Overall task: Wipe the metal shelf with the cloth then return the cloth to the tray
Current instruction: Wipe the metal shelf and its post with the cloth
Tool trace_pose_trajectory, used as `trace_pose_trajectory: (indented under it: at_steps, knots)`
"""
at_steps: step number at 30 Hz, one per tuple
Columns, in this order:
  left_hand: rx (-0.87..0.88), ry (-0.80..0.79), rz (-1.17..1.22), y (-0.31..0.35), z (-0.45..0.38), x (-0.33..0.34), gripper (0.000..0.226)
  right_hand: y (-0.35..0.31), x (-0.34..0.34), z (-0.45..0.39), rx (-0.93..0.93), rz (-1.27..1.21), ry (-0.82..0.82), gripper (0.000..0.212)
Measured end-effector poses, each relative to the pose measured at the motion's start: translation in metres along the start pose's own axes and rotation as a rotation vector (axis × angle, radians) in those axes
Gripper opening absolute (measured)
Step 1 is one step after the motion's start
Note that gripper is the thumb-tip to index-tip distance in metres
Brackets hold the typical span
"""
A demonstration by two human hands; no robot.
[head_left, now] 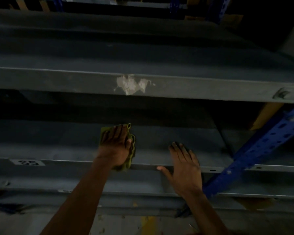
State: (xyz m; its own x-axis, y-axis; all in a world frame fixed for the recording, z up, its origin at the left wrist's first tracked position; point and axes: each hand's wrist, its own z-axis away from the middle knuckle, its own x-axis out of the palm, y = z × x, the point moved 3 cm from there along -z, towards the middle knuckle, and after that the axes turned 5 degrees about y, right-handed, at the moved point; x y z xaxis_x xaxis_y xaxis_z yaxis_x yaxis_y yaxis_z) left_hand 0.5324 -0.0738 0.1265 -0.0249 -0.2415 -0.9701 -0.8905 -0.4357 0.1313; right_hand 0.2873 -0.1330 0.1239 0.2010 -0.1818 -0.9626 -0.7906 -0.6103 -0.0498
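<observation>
Room: the light was dim; grey metal racking filled the view, with a blue post [261, 146] of punched holes rising at the right and a pale floor [119, 224] with a yellow mark below.
Shelf: the shelf [168, 133] being wiped was a dark grey metal deck; its front lip carried a white label [27, 162] reading "S5" at the left.
Upper shelf: the beam [58, 78] above bore a torn whitish patch [131, 83] near its middle.
Counts: two hands, one cloth, one blue post, one label, and at least three shelf levels were visible.
Cloth: the green cloth [131, 145] lay flat on the shelf near its front lip, one corner hanging over the lip.
Left hand: the left hand [116, 145] pressed down on the cloth with straight fingers [119, 131] spread over it; cloth showed past the fingertips and along the thumb side.
Right hand: the right hand [185, 165] rested flat and empty on the shelf lip, fingers extended, thumb out to the left, well apart from the cloth.
</observation>
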Motion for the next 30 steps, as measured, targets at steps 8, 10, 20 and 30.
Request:
trace_pose_trajectory:
  at_steps: [8, 10, 20, 30]
  knots:
    - [0.049, -0.024, 0.007, 0.048, -0.010, 0.007, 0.081, 0.000, 0.000, 0.000, 0.009, -0.048, -0.026, 0.089]
    - [0.082, -0.019, 0.027, 0.063, -0.004, 0.005, 0.077, 0.000, 0.000, -0.001, 0.006, -0.055, -0.024, 0.089]
    - [0.237, 0.003, 0.051, 0.048, 0.031, 0.002, 0.064, 0.054, -0.012, 0.019, 0.169, -0.033, 0.033, 0.093]
    - [0.101, -0.032, -0.014, 0.090, -0.013, 0.016, 0.082, 0.053, -0.002, 0.018, 0.146, -0.080, 0.004, 0.089]
